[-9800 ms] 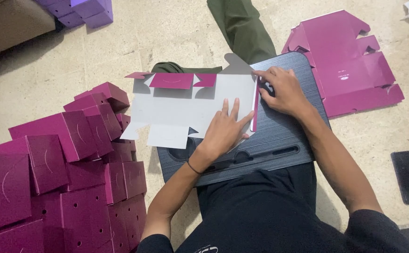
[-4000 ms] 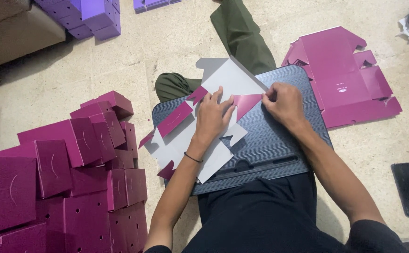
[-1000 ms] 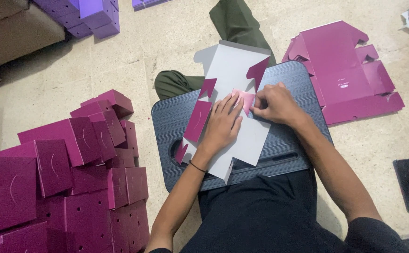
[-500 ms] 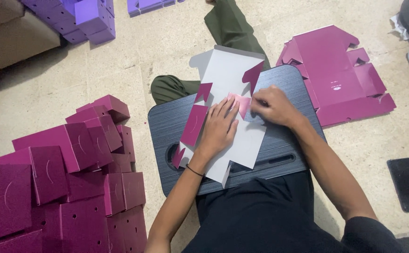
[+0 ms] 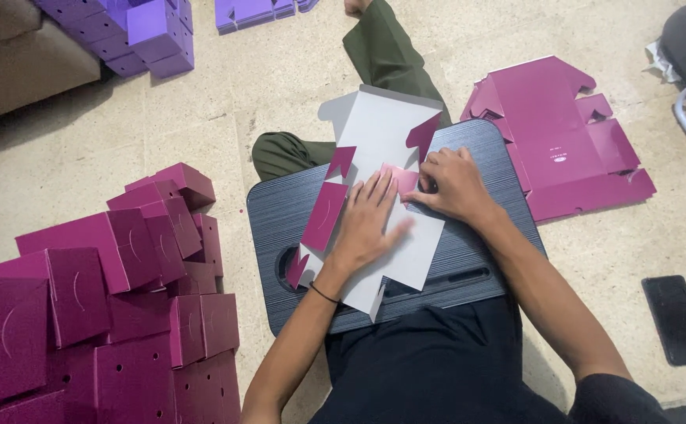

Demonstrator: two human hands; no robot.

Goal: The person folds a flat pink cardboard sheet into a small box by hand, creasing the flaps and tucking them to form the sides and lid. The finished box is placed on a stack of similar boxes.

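Left hand (image 5: 366, 224) flat, fingers spread, pressing on box blank (image 5: 382, 157), gripping nothing. Right hand (image 5: 454, 182) curled, fingertips pinching small magenta flap (image 5: 400, 177) just beside left fingers. Blank lies white side up on dark lap tray (image 5: 476, 243). Folded magenta boxes (image 5: 107, 298) at left; flat magenta sheets (image 5: 563, 133) far right; black phone (image 5: 676, 318) near right.

Magenta folded boxes (image 5: 99, 306), purple boxes (image 5: 135, 31), perhaps a phone (image 5: 676, 318).

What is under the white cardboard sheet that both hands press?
Under the cardboard sheet lies a dark lap tray. The left hand and right hand cover its middle; the tray surface beneath stays hidden.
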